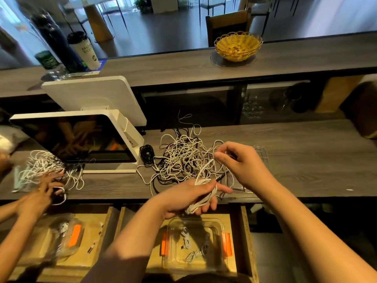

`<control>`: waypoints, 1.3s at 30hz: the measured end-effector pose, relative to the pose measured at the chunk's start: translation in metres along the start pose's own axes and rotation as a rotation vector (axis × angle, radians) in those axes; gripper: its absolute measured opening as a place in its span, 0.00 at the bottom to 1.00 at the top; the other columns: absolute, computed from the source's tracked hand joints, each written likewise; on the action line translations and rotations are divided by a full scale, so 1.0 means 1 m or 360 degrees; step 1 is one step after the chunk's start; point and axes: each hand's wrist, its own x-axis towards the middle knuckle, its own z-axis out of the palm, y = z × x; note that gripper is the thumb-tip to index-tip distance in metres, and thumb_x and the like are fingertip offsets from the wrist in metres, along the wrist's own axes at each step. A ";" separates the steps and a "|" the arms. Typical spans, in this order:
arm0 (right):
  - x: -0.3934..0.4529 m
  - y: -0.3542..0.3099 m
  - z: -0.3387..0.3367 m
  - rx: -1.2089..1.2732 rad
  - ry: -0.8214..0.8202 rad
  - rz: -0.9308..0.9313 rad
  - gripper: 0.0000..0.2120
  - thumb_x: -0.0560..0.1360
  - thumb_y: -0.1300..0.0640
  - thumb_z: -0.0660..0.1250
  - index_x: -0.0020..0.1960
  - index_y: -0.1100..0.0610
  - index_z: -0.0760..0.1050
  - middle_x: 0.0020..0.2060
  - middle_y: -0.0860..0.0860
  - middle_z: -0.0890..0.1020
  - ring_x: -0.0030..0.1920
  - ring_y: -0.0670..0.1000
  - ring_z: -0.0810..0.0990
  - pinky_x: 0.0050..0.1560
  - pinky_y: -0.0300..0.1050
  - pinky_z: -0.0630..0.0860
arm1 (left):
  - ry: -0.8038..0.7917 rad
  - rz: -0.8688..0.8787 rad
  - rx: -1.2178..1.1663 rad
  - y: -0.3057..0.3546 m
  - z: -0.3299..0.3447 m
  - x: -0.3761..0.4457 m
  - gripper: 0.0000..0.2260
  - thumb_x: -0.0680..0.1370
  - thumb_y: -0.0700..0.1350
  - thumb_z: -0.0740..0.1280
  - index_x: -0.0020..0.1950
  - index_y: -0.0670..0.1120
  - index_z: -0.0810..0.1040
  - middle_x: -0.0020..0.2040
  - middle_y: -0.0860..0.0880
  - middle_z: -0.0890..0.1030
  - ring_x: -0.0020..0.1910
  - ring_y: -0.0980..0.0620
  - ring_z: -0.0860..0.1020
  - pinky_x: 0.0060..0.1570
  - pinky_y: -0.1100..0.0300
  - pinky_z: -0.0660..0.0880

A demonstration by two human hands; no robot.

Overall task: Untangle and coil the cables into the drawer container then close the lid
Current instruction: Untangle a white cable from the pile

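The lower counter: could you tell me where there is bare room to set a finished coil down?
Bare counter lies right of the right hand, beyond the clear lid. The middle is crowded by the cable tangle.

Person's body in head view: left hand [191, 198] and right hand [242, 162] both bare, no rings, watch or gloves, forearms uncovered along their visible length; a dark brownish sleeve [114, 268] covers the left upper arm at the frame's bottom edge.

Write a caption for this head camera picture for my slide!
Left hand holds a coiled white cable while right hand pinches its strand above the open container.
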 end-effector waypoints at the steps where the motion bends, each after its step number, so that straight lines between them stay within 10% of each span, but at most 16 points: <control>1: -0.001 0.002 0.001 -0.0012 0.0022 0.0019 0.04 0.78 0.52 0.68 0.46 0.50 0.79 0.34 0.50 0.80 0.35 0.49 0.76 0.40 0.49 0.74 | 0.0064 0.0014 0.0008 0.000 0.001 0.000 0.18 0.83 0.59 0.57 0.64 0.55 0.81 0.43 0.49 0.81 0.39 0.54 0.76 0.41 0.62 0.75; 9: -0.010 0.009 0.019 0.0236 -0.0067 0.0272 0.08 0.83 0.55 0.59 0.48 0.54 0.76 0.27 0.46 0.72 0.22 0.43 0.68 0.23 0.40 0.67 | 0.0691 0.0249 -0.0389 -0.004 0.007 0.009 0.17 0.82 0.57 0.58 0.62 0.51 0.80 0.45 0.44 0.84 0.41 0.51 0.81 0.47 0.55 0.79; 15: -0.017 -0.001 0.038 0.0354 -0.0190 0.0389 0.10 0.84 0.52 0.58 0.47 0.52 0.75 0.24 0.37 0.75 0.25 0.38 0.72 0.30 0.35 0.64 | 0.0851 0.0454 -0.0619 0.001 0.017 0.009 0.18 0.83 0.57 0.56 0.61 0.56 0.83 0.57 0.45 0.85 0.57 0.49 0.83 0.60 0.50 0.79; 20: -0.024 -0.012 0.055 0.0446 -0.0287 0.0326 0.21 0.82 0.41 0.55 0.47 0.55 0.78 0.34 0.44 0.79 0.36 0.43 0.76 0.41 0.50 0.73 | 0.0898 0.0572 -0.0902 0.005 0.033 0.012 0.20 0.80 0.61 0.55 0.60 0.57 0.84 0.63 0.47 0.82 0.63 0.51 0.79 0.61 0.54 0.76; 23: -0.028 -0.016 0.059 0.0712 -0.0375 0.0288 0.11 0.82 0.51 0.61 0.45 0.52 0.78 0.33 0.43 0.80 0.35 0.40 0.76 0.39 0.35 0.71 | 0.0928 0.0588 -0.0894 0.007 0.032 0.009 0.21 0.78 0.63 0.55 0.58 0.58 0.85 0.64 0.47 0.81 0.66 0.53 0.77 0.65 0.54 0.74; 30: -0.037 -0.015 0.050 0.0904 -0.0621 0.0330 0.16 0.78 0.51 0.67 0.51 0.65 0.77 0.39 0.53 0.82 0.41 0.49 0.79 0.47 0.43 0.76 | 0.0941 0.0563 -0.0617 0.002 0.034 0.000 0.22 0.80 0.63 0.55 0.55 0.55 0.84 0.42 0.45 0.83 0.46 0.42 0.81 0.45 0.52 0.77; 34: -0.044 -0.014 0.049 0.1198 -0.0838 0.0509 0.16 0.77 0.45 0.68 0.48 0.60 0.76 0.32 0.57 0.77 0.25 0.47 0.71 0.26 0.36 0.67 | 0.0948 0.0555 -0.0553 0.001 0.037 -0.003 0.19 0.83 0.60 0.56 0.56 0.53 0.84 0.33 0.49 0.77 0.26 0.52 0.75 0.21 0.62 0.71; 39: -0.048 -0.003 0.043 0.1169 -0.0937 0.0514 0.10 0.73 0.47 0.72 0.39 0.52 0.77 0.28 0.53 0.74 0.25 0.48 0.68 0.27 0.40 0.64 | 0.1042 0.0588 -0.0616 0.002 0.034 -0.003 0.11 0.76 0.51 0.69 0.48 0.46 0.87 0.36 0.48 0.77 0.38 0.54 0.77 0.43 0.60 0.75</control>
